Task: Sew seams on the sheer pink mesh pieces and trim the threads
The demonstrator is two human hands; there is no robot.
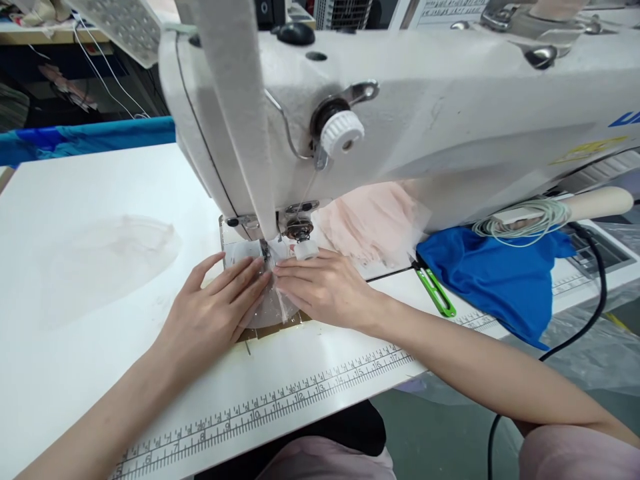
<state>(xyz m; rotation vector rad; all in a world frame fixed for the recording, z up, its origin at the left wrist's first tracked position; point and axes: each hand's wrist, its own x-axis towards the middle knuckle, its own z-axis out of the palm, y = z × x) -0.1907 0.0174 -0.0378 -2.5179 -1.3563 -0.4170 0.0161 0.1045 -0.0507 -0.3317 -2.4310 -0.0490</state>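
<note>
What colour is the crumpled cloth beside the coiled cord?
The cloth is bright blue, seen in the head view.

Sheer fabric, smooth painted sewing machine, matt blue cloth, plastic cutter

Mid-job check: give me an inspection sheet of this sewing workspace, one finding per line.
Surface: white table; ruler marks along its near edge.
Job's things: sheer fabric at the needle end of the sewing machine.
Clutter: green cutter, blue cloth, pink fabric, sheer piece at left.
Grip: left hand and right hand, both flat on the sheer fabric.
Cables: black cable beside the blue cloth; pale green coil; white cords.
Surroundings: blue fabric strip beyond the table.
</note>
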